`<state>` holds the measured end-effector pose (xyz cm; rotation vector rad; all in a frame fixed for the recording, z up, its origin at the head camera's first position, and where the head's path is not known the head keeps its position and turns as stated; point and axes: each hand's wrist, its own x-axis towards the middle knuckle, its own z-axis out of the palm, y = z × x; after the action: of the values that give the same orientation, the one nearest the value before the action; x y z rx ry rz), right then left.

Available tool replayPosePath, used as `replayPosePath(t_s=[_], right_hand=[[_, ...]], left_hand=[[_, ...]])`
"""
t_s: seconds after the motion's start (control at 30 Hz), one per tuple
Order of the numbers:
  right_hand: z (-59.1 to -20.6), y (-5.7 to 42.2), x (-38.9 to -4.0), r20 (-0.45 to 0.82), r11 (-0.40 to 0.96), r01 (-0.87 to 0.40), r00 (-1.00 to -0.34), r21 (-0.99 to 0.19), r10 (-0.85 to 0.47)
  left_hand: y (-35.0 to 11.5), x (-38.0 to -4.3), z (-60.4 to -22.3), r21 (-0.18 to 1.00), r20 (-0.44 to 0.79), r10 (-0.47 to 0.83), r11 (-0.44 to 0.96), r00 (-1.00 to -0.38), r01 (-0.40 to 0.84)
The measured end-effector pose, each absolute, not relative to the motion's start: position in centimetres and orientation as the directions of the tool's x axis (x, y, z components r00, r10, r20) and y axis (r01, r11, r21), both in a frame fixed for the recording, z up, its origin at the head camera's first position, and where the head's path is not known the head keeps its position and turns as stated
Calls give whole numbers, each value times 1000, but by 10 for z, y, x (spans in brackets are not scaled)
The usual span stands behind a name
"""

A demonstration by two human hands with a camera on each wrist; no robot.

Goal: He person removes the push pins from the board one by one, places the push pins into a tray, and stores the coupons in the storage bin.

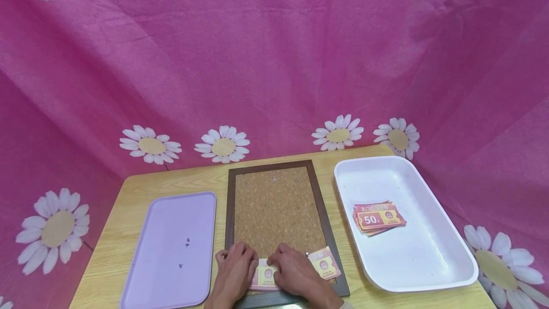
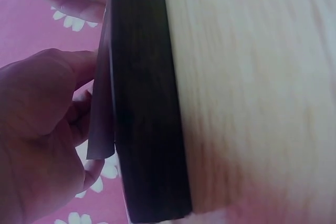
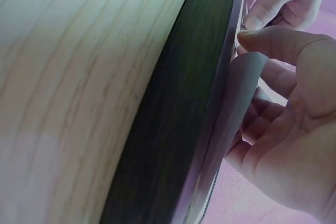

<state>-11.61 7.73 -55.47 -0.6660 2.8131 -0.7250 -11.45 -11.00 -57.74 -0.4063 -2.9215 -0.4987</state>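
Observation:
On the framed corkboard (image 1: 274,209), both hands work along the lower edge. My left hand (image 1: 235,268) holds a pink and yellow coupon (image 1: 264,275) by its left part, fingers bent over its upper edge. My right hand (image 1: 296,271) has its curled fingers on the same coupon's right side, close to the left hand. Just right of that hand, a second coupon (image 1: 327,263) lies tilted over the frame's right edge, a small round-headed pushpin (image 1: 307,254) at its upper left. In the right wrist view a coupon (image 3: 236,98) bows away from the dark frame (image 3: 168,93). Fingertips are partly hidden.
A purple tray (image 1: 171,247) with several small dark pins (image 1: 187,242) is left of the board. To the right, a deep white bin (image 1: 422,242) holds a stack of coupons (image 1: 377,218). A pink flowered curtain (image 1: 274,70) hangs behind the wooden table (image 1: 180,182).

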Motion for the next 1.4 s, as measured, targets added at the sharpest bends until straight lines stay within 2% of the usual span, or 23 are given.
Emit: replayPosePath(t_s=[0.37,0.63,1.0,1.4], right_hand=[[-551,80,-116,-56,763,-342,-895,-549,-442],[-546,83,-118,-131,746,-266,-895,-611,-426],[-539,87,-120,-87,682,-263,-897,-682,-433],[-528,96,-119,14,662,-299,-917,-687,-399]], left_hand=[[-112,-112,-571,307,172,243,908,-955,286],[-111,-114,-562,324,77,241,912,-967,253],[-111,-112,-553,340,201,226,897,-953,284],[-121,-113,-544,375,153,180,899,-972,226]])
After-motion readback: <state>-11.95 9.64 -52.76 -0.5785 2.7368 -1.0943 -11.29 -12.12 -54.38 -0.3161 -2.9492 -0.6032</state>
